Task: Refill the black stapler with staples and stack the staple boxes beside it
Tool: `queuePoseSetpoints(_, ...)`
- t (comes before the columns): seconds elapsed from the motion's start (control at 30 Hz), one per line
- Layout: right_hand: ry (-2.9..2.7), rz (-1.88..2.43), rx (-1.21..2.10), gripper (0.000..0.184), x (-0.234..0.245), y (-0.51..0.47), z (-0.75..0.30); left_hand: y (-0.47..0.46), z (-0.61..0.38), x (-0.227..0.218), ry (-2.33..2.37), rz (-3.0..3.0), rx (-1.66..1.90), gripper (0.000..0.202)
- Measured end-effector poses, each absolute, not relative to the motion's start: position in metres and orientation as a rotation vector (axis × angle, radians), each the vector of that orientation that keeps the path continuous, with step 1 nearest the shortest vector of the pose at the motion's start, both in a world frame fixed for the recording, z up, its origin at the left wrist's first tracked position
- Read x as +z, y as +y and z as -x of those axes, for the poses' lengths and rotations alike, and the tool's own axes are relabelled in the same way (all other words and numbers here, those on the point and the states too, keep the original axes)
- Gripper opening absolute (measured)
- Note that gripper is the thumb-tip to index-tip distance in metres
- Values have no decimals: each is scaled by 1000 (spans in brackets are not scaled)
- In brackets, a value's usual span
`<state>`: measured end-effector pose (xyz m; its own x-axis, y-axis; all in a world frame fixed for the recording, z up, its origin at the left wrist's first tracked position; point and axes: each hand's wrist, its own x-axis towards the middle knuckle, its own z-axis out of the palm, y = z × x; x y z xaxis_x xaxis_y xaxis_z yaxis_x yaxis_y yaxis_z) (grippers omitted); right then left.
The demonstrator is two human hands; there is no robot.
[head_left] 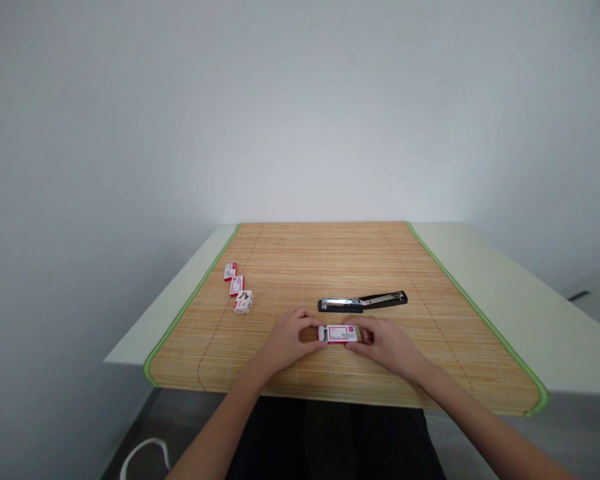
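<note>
Both my hands hold a small white and red staple box (341,333) just above the bamboo mat (450,347). My left hand (290,339) pinches its left end, where an inner tray seems slid out a little. My right hand (387,343) grips its right end with fingers closed. A black stapler (363,301), swung open flat, lies on the mat just beyond the box.
Three more small red and white staple boxes (237,287) lie in a row at the mat's left side. The mat covers a white table (530,313) set against a plain white wall. A white cord loop (145,453) shows on the floor at lower left.
</note>
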<state>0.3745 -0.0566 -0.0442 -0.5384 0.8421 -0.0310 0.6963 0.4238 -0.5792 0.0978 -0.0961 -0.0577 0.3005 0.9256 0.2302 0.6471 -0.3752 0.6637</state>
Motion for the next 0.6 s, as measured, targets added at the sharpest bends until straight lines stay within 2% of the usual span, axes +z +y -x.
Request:
queuePoseSetpoints(0.2,-2404,1342,801,38,-44,-57,-373,-98,-98,-57,1397,-2141,833,37)
queuePoseSetpoints(0.47,-2419,1323,828,38,-43,-51,-388,-100,-92,-54,1397,-2125,839,26)
queuePoseSetpoints(0.6,-2420,1359,790,48,-37,-51,-397,-101,-90,-55,1429,-2125,848,28)
